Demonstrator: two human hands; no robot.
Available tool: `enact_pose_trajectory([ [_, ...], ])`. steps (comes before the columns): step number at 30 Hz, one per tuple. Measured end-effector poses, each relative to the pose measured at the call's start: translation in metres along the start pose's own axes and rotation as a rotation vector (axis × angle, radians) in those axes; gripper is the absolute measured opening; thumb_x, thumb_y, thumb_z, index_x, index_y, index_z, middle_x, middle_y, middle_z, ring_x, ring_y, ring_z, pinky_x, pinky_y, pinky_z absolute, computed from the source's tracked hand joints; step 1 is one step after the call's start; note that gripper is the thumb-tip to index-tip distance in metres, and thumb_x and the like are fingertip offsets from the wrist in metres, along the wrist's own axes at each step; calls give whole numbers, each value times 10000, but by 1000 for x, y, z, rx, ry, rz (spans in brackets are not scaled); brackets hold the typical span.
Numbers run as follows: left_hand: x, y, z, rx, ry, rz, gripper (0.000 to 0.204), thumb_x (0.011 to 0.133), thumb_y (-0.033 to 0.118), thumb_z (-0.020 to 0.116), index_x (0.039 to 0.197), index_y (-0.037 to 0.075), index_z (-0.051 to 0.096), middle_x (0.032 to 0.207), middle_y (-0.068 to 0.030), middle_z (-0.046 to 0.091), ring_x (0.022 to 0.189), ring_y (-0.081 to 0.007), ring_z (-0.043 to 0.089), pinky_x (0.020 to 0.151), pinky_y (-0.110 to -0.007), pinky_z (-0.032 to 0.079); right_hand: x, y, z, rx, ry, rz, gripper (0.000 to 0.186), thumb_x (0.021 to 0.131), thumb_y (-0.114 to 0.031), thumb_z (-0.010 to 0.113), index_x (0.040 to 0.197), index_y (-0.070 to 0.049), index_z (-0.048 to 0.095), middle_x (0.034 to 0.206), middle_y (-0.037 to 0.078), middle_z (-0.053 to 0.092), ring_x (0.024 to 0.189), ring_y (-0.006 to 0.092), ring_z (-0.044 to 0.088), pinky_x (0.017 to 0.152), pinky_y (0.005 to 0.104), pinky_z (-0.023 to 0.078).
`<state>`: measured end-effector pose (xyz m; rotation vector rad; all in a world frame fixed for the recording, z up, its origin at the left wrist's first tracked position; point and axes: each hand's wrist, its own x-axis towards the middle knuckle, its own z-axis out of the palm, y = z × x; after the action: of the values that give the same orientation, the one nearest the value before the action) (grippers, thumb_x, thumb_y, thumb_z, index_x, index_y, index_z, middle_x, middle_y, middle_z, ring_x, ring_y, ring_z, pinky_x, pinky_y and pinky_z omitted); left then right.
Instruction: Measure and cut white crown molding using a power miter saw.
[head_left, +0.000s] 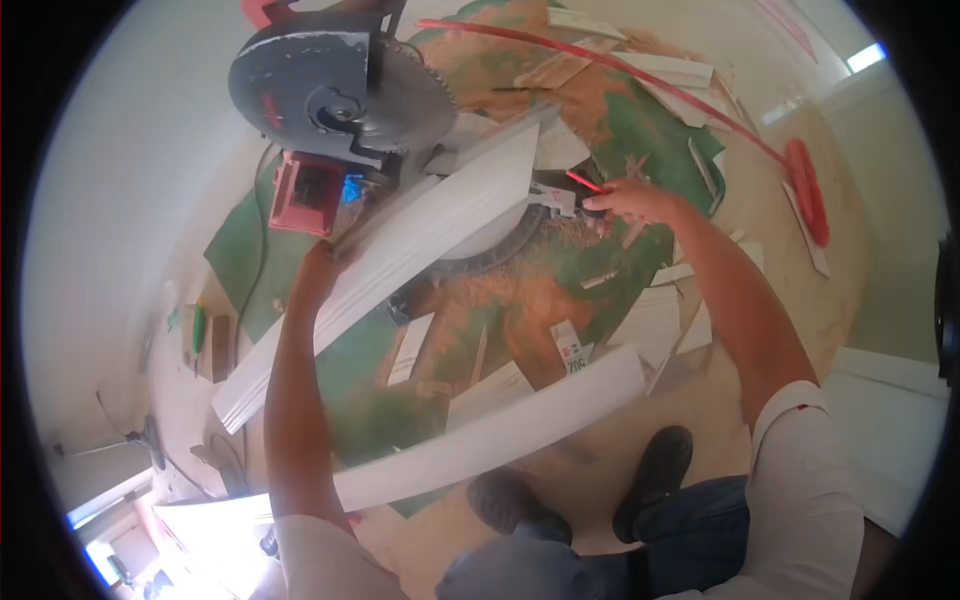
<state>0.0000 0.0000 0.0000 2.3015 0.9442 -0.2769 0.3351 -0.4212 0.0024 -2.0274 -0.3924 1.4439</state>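
White board: the long white grooved board [430, 238] lay slantwise across the mitre saw with a dark rounded guard [295, 85], below its round silver toothed blade [415, 105].
Left hand: the bare left hand [321, 268] met the board's upper edge; its fingers were mostly hidden, so I could not tell how tightly it gripped.
Right hand: the bare right hand [632, 204] was curled narrowly around a thin red stick [584, 181] (perhaps a pencil).
Blade risk: a left hand sliding along the board could have strayed under the teeth.
Board risk: the long lower-left end, seemingly unsupported, could have dipped and twisted the piece.
Footing risk: loose white offcuts [640, 325] near the dark shoes [655, 480] could have caused a stumble.
Floor: orange-brown sawdust [520, 290] coated a crumpled green sheet [365, 415].
Room: pale walls [130, 190] curved around; glare washed out the lower left.
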Motion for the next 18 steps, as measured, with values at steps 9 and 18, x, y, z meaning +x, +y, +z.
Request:
enact_pose_trajectory([
  [9, 2, -2, 8, -82, 67, 86, 587, 862, 447, 685, 1234, 9, 563, 1140, -227, 658, 1076, -356, 629, 923, -422, 454, 8, 1, -3, -91, -98, -45, 272, 935, -332, 663, 892, -65, 634, 774, 14, 641, 729, 88, 607, 550, 260, 380],
  [18, 9, -12, 9, -131, 14, 82, 570, 873, 382, 688, 1262, -5, 535, 1152, -246, 648, 1093, -358, 622, 938, -410, 448, 13, 18, 3, -206, -36, -268, 390, 956, -395, 631, 842, -23, 611, 740, 19, 603, 679, 123, 567, 676, 315, 477],
])
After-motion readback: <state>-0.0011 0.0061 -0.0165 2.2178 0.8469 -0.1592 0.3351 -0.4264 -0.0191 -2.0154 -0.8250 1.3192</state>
